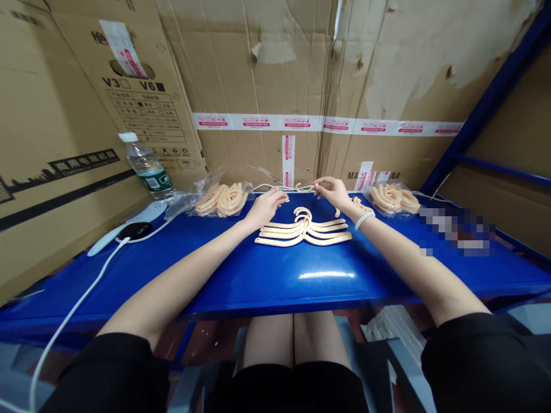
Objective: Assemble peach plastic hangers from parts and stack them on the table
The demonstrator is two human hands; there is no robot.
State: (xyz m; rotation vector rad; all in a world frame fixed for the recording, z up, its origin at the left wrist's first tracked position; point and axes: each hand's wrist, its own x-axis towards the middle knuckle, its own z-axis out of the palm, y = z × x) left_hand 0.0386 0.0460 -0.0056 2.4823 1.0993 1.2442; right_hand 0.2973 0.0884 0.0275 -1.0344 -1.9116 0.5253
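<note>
Several cream-coloured clothes hangers [284, 242] lie overlapped on the blue table, hooks pointing away from me. Just beyond them on the left is my left hand [269, 205], its fingers drawn together; whatever may be between them is too small to name. My right hand [334, 194] pinches the end of a curved cream hanger hook [305, 189] behind the stack. Below and beside that wrist, more loose cream pieces [337, 212] show, partly hidden by the hand and forearm.
Clear bags of cream hanger parts stand on the left [226, 199] and right [394, 199]. A water bottle [150, 172], a pale elongated device [129, 226] and a black round object [134, 231] with a white cable occupy the left. Cardboard [258, 69] walls the back.
</note>
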